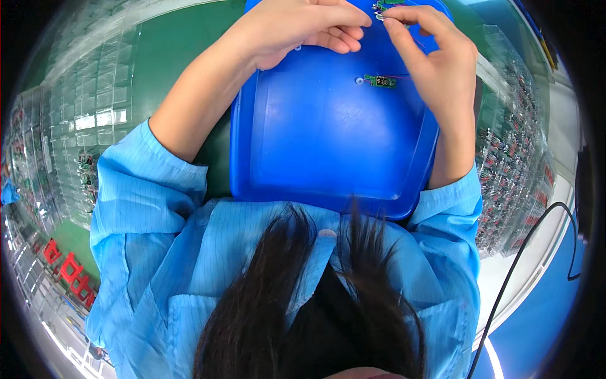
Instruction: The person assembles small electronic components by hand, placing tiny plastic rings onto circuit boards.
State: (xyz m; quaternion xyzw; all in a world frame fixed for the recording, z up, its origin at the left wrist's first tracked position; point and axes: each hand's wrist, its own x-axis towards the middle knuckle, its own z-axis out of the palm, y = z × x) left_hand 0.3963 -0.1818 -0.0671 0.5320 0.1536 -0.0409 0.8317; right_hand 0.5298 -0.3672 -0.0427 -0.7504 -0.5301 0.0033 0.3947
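A small green circuit board (391,2) with thin wires and a small round part is at the top edge, beyond the blue tray's middle. My right hand (435,50) pinches the small part at its near end between thumb and index finger. Close beside it, on the left, my left hand (309,28) has its fingers curled and its thumb and fingertip together; anything between them is too small to make out. Below both hands, another small circuit board (381,81) with a dark display lies in the blue tray (328,151), with a white round piece (360,81) at its left end.
Clear plastic compartment trays (95,107) are stacked on the green table at left. More trays packed with small wired parts (511,170) stand at right. A black cable (505,284) curves down the right side. Red stools (69,268) stand on the floor at far left.
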